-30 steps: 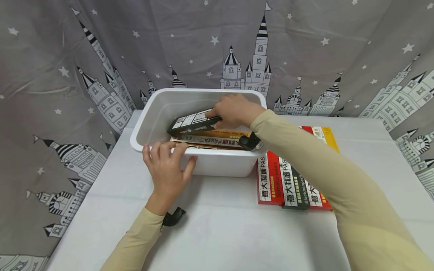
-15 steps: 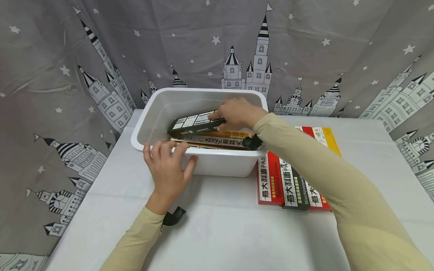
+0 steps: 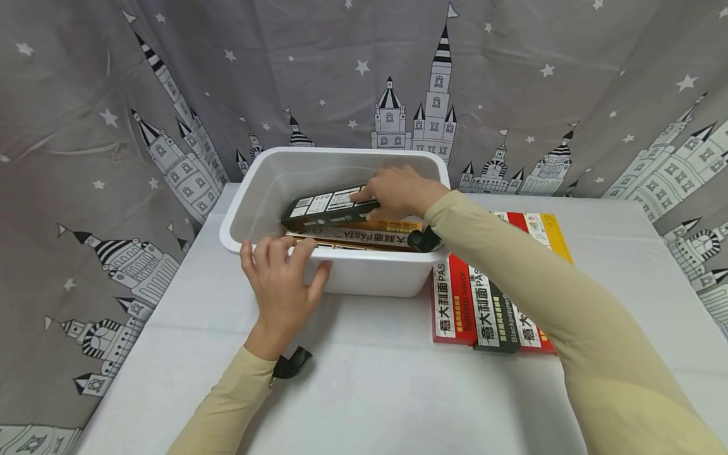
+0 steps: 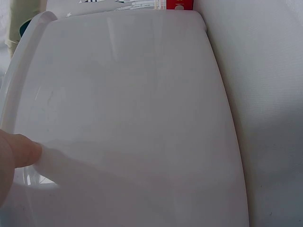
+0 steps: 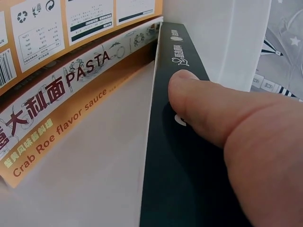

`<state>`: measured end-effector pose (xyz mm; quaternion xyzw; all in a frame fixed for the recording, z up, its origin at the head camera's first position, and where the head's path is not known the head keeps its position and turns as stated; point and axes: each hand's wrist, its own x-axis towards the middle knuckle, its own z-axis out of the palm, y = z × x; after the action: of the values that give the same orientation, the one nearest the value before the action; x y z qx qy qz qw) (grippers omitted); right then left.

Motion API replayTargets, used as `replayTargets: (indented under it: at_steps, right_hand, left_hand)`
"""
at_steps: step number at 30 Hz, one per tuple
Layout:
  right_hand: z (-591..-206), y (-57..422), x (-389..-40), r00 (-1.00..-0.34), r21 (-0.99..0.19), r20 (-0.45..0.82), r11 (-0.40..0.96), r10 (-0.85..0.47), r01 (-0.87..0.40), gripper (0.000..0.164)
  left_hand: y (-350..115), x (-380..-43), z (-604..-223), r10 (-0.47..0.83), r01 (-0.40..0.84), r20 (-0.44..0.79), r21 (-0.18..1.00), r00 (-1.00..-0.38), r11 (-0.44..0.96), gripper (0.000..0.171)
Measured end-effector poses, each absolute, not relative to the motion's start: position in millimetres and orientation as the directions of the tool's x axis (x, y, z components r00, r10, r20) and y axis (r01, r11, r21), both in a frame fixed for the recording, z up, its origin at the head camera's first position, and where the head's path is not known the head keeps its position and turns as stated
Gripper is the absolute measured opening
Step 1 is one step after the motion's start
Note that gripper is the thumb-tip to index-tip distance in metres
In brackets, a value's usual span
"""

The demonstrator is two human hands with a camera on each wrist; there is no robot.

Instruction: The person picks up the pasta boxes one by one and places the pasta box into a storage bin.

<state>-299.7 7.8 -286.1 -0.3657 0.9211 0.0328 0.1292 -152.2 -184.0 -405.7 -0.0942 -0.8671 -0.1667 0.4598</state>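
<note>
My left hand grips the near rim of a white plastic bin, fingers over the edge and thumb against the outside wall. In the left wrist view the thumb presses on that smooth wall. Inside the bin, my right hand holds a black pasta box by its right part, its thumb lying along the dark narrow side. The box slants, and its right end is hidden behind the hand. Orange Crab Roe flavor pasta boxes stand on edge beside it, toward the near wall.
To the right of the bin, red and black pasta boxes lie side by side on the white table, partly under my right forearm. A yellow-edged box lies behind them. A grey castle-print curtain hangs at the back.
My right hand has shifted slightly right and lower, and the black pasta box's right end has come down a little with it. My left hand has stayed on the rim.
</note>
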Motion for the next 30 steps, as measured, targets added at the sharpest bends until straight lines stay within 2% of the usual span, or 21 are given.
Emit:
replayTargets:
  at_steps: [15, 30]
  right_hand:
    - [-291.0, 7.6, -305.1, -0.702, -0.075, -0.309, 0.752, -0.641, -0.654, 0.064]
    - [-295.1, 10.2, -306.2, -0.707, -0.106, -0.297, 0.758, -0.641, -0.643, 0.067]
  left_hand:
    - [-183.7, -151.5, -404.6, 0.006, 0.315, 0.825, 0.209, -0.566, 0.926, 0.031]
    - [-183.6, -151.3, -404.5, 0.007, 0.313, 0.822, 0.209, -0.570, 0.926, 0.032]
